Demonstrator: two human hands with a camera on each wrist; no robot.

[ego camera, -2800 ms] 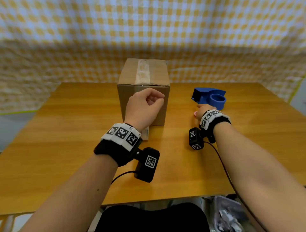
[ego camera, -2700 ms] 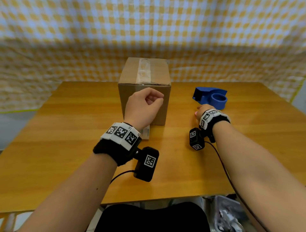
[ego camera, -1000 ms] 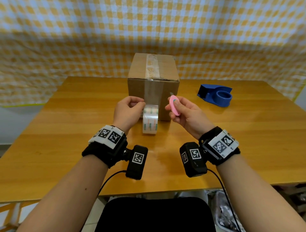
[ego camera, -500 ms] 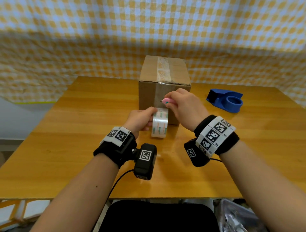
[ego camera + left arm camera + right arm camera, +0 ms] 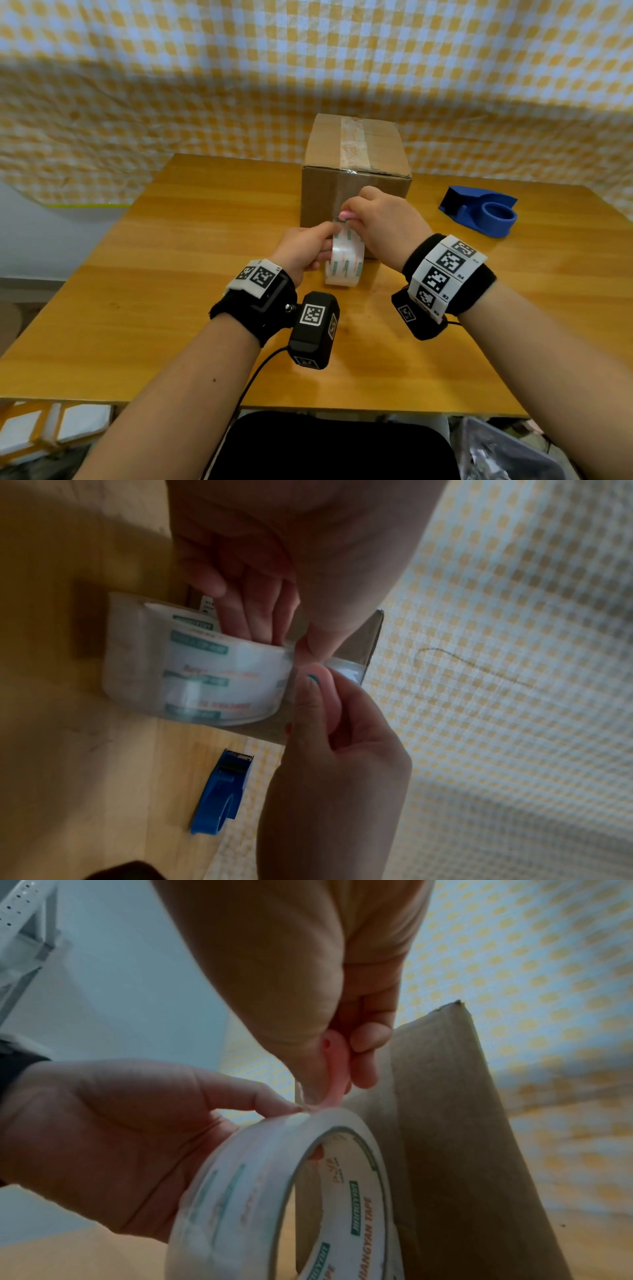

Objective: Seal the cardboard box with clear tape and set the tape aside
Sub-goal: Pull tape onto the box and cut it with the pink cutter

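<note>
A brown cardboard box (image 5: 356, 161) stands at the back of the wooden table (image 5: 171, 308), with clear tape (image 5: 352, 142) along its top seam and down its front face. My left hand (image 5: 303, 251) grips the clear tape roll (image 5: 346, 257) upright in front of the box, fingers through its core (image 5: 253, 610). My right hand (image 5: 383, 222) pinches a small pink cutter (image 5: 346, 216) at the top of the roll, where the tape strip leaves it for the box (image 5: 445, 1123). The cutter (image 5: 337, 1066) touches the strip beside my left thumb.
A blue tape dispenser (image 5: 483, 214) lies on the table right of the box, also seen in the left wrist view (image 5: 221, 791). A yellow checked cloth (image 5: 205, 75) hangs behind the table. The table's front edge is near my forearms.
My right hand fetched the pink cutter from near the blue dispenser and brought it onto the strip above the roll. My left hand came to hold the roll in front of the box.
</note>
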